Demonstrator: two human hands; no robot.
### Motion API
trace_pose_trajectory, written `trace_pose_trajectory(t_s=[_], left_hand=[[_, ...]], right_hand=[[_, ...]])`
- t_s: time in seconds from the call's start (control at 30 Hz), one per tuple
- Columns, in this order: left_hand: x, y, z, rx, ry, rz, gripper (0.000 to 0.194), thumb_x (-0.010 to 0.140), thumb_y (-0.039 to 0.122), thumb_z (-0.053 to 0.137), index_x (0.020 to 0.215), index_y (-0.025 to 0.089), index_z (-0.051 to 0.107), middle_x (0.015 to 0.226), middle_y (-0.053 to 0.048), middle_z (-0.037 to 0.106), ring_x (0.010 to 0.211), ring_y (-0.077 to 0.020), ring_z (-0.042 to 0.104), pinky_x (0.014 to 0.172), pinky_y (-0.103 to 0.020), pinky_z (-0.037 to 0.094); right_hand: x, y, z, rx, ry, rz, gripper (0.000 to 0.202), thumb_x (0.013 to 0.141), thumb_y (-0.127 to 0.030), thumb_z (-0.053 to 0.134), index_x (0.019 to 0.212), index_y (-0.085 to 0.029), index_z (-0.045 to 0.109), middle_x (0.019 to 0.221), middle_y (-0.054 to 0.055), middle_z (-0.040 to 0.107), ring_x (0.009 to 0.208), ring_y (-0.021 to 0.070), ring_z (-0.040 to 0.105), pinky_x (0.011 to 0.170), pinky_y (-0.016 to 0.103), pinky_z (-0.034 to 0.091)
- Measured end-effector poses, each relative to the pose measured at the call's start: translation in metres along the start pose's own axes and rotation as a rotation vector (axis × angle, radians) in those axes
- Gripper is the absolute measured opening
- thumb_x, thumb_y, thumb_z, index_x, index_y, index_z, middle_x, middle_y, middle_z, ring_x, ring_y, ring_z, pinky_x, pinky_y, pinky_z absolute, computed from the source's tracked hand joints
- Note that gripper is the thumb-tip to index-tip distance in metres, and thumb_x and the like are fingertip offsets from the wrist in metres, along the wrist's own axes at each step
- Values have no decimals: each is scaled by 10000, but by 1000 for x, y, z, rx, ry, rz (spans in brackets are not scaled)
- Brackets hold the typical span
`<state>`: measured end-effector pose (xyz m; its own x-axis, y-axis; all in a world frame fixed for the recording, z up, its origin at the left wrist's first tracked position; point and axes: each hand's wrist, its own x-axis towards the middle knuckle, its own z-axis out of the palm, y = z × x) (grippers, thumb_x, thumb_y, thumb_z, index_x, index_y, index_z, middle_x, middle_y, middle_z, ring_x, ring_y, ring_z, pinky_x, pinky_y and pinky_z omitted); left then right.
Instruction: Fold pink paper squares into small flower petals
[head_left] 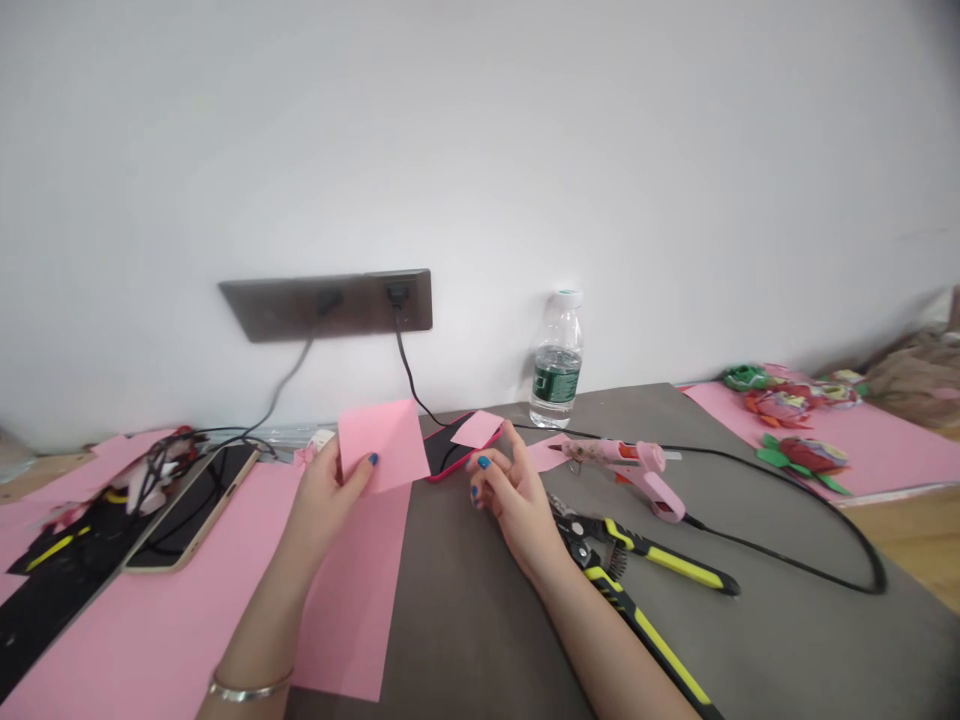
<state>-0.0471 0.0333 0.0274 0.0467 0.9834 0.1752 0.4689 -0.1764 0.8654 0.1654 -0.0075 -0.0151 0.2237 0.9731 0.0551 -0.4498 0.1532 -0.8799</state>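
A pink paper square (386,440) is pinched in my left hand (334,490), thumb in front and fingers behind it. My right hand (514,495) is raised just right of it, its index finger extended beside a smaller pink paper piece (478,430) and the other fingers curled. Whether that hand grips the smaller piece, I cannot tell. Behind the hands lies a dark phone with a red edge (448,452), partly covered by the small piece. To the right rests a pink glue gun (619,455), with yellow-and-black pliers (652,560) nearer me.
A water bottle (556,365) stands by the wall, right of a socket strip (330,305). Another phone (193,510) lies on pink sheets (165,620) at left. Paper flowers (784,405) sit at right. A black cable (795,490) loops over the grey table (480,620).
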Motion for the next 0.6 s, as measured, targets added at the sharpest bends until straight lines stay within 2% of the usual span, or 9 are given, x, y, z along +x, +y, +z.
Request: trace_pose_trajectory(t_s=[0.07,0.17,0.27,0.37,0.43,0.5,0.6], left_hand=[[0,0,8,-41,49,-8,413,755,413,610,1055,130,628,990,-122,705,937,-296,654,788,-389,527],[-4,3,21,-152,28,-24,457,757,404,636,1121,128,624,1140,-151,696,1076,-317,634,871,-404,515],[-10,7,35,-218,-30,-68,444,762,390,659,1125,135,642,1169,-143,697,1117,-318,624,904,-402,506],[-17,10,44,-269,-129,-84,348,752,368,679,1010,135,689,1033,-122,737,1030,-313,655,861,-385,521],[-19,11,47,-352,-231,-112,318,766,380,674,974,141,694,954,-103,742,941,-287,672,802,-360,535],[-20,11,46,-416,-321,-160,302,795,422,650,904,143,691,832,-80,730,780,-243,671,682,-325,538],[-19,10,40,-413,-379,-185,339,813,472,634,722,146,647,637,-38,660,569,-170,594,542,-270,485]], right_hand=[[-1,0,-1,-72,-24,16,777,828,-462,627,1453,-232,227,688,-40,618,446,100,464,415,202,319],[-4,-1,0,-177,-77,-66,541,881,-485,550,1319,-190,431,610,-56,544,431,90,411,417,204,301],[-7,-2,4,-269,-166,-168,371,844,-455,625,1087,-180,570,708,-21,545,561,108,479,505,222,381],[-7,-2,6,-355,-203,-172,258,827,-419,650,897,-180,587,781,8,568,650,133,520,561,237,418],[-5,-1,4,-405,-153,-148,269,836,-439,625,789,-181,567,666,-22,504,546,115,465,479,226,367],[-3,-1,1,-392,-146,-109,294,833,-466,616,780,-183,559,602,-47,454,454,95,407,412,220,309],[0,-2,-2,-314,-158,-104,290,832,-468,628,824,-184,570,601,-58,459,418,78,384,391,210,289]])
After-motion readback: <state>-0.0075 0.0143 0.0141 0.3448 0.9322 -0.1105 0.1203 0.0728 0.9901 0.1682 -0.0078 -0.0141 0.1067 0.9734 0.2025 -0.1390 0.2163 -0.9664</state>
